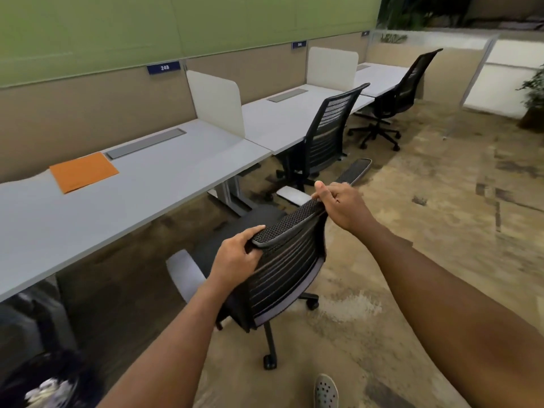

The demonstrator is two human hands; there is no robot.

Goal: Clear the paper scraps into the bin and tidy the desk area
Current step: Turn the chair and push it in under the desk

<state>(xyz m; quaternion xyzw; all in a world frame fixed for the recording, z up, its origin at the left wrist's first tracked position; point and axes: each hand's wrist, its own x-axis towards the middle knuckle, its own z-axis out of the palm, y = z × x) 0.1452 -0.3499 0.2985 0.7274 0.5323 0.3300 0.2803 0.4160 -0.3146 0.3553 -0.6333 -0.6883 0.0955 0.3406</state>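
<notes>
Desk (123,201) beside mesh chair (282,260), left hand (235,257) and right hand (338,201) gripping its top edge, arms outstretched

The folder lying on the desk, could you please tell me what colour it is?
Orange; the folder shows in the head view.

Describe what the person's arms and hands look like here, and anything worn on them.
Both forearms are bare right up to the frame edge; no sleeves show. The left hand and right hand wear no gloves, and no rings, watch or bracelet are visible. Fingernails look short and unpainted, though the image is soft.
</notes>
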